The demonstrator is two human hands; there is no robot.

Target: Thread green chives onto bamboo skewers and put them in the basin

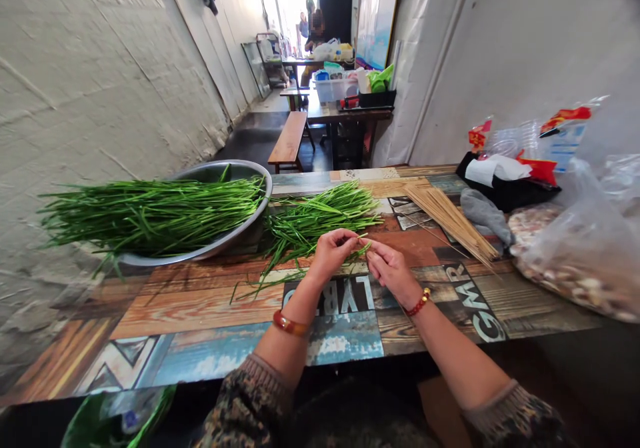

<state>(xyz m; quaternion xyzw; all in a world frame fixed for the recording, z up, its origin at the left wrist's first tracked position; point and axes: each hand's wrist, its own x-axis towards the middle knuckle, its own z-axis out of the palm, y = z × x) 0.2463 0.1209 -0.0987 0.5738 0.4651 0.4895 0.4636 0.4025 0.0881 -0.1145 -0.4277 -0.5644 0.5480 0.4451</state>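
Where the left hand (330, 255) and right hand (390, 268) meet: green stalks (367, 247) show between them, above the surface (215, 355); too hard a pinch could snap such slender stems.
Grip: both hands are pinched closed on the stalks; whether the right also holds a thin stick, I cannot tell.
Loose pile (330, 211): just beyond the hands, so a brushing wrist might tangle it.
Metal bowl (267, 195): stems overhang its left side; a knock could spill some.
Stick bundle (447, 221): fanned out rightward, it might scatter if swept.
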